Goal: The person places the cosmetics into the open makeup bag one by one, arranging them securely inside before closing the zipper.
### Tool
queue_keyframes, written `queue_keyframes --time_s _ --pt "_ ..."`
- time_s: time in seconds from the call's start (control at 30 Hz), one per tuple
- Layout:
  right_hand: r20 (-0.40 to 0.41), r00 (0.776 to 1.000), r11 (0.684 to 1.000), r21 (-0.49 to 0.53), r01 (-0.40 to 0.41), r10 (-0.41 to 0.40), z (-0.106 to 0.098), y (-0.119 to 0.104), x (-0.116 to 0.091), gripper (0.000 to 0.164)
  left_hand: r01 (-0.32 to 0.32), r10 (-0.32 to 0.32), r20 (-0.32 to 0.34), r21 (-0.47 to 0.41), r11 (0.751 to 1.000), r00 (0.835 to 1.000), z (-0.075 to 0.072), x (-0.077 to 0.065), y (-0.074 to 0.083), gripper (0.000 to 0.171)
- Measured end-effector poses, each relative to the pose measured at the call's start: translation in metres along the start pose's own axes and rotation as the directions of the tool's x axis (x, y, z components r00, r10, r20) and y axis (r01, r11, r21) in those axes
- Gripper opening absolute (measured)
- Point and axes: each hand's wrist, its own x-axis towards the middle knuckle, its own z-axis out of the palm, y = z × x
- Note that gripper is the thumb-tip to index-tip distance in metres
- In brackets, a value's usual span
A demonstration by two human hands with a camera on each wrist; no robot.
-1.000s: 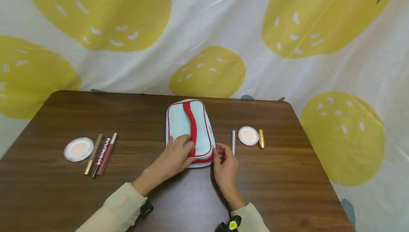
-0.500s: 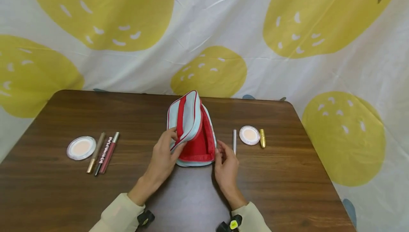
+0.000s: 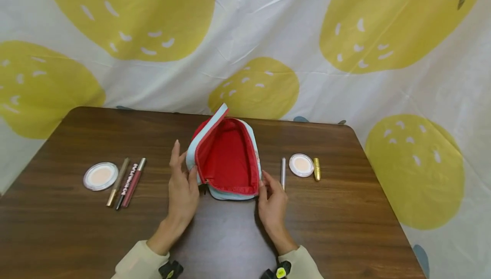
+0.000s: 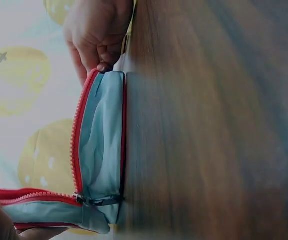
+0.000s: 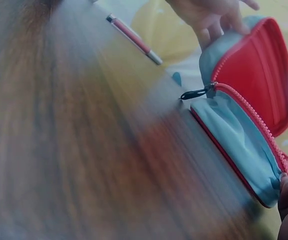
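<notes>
A light blue cosmetic bag [image 3: 232, 155] with red lining and piping lies unzipped at mid-table. Its lid [image 3: 206, 133] stands raised and leans to the left. My left hand [image 3: 183, 193] holds the lid's left side, thumb at the zipped edge and other fingers behind it. At the opposite front corner, my right hand [image 3: 273, 205] pinches the bag's wall between thumb and fingers. A dark zipper pull [image 5: 194, 94] hangs at the front left corner, close to the hinge side. Red fabric shows inside the bag.
To the left lie a round compact [image 3: 100, 176], a gold-tipped tube [image 3: 118, 183], a patterned pencil [image 3: 127, 186] and a pink tube [image 3: 134, 183]. On the right are a silver pen-like stick [image 3: 283, 173], another compact [image 3: 301, 165] and a gold lipstick [image 3: 316, 169]. A lemon-print curtain [image 3: 253, 87] hangs behind.
My left hand has lifted the lid and swung it over to the left, which exposes the red interior. The right hand stays at the bag's right front corner.
</notes>
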Motion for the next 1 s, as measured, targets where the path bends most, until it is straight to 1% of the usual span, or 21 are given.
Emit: queue_keyframes --time_s 0.1,0.17,0.2,0.33,0.53,0.7,0.77,0.9,0.97,1.0 --pt "0.004 1.000 0.999 -0.025 0.021 -0.021 0.000 0.000 0.000 0.030 -0.031 0.033 -0.044 0.050 0.998 0.999 -0.002 0.002 -0.003 0.069" --pt "0.008 0.999 0.999 -0.035 0.037 -0.037 0.000 0.000 0.000 0.030 -0.029 0.032 -0.047 0.057 0.998 0.998 -0.004 0.003 -0.005 0.068" --pt "0.011 0.999 0.999 -0.032 0.044 -0.043 0.000 0.000 0.000 0.030 -0.024 0.026 -0.045 0.060 0.998 0.999 -0.005 0.004 -0.006 0.068" --pt "0.027 0.997 0.997 -0.032 0.072 -0.071 -0.001 0.000 -0.001 0.031 0.034 -0.031 -0.037 0.077 0.996 0.999 -0.010 0.006 -0.009 0.072" --pt "0.073 0.993 0.991 -0.082 0.102 -0.096 -0.001 0.000 0.000 0.039 0.075 -0.074 -0.021 0.118 0.990 0.997 -0.016 0.007 -0.012 0.073" --pt "0.112 0.990 0.988 -0.116 0.100 -0.087 0.000 -0.001 0.000 0.041 0.114 -0.110 -0.044 0.126 0.985 0.993 -0.018 0.008 -0.016 0.074" --pt "0.118 0.990 0.987 -0.128 0.095 -0.080 -0.001 0.000 0.000 0.041 0.125 -0.119 -0.053 0.126 0.984 0.991 -0.019 0.008 -0.017 0.074" --pt "0.123 0.990 0.986 -0.139 0.089 -0.072 -0.001 0.000 0.000 0.042 0.167 -0.159 -0.066 0.135 0.977 0.985 -0.021 0.009 -0.019 0.074" --pt "0.128 0.989 0.986 -0.142 0.090 -0.072 -0.002 0.000 0.000 0.042 0.174 -0.163 -0.078 0.151 0.973 0.983 -0.022 0.010 -0.020 0.074" --pt "0.129 0.989 0.986 -0.144 0.090 -0.071 -0.002 0.000 0.000 0.042 0.162 -0.151 -0.079 0.158 0.974 0.985 -0.023 0.010 -0.020 0.075"
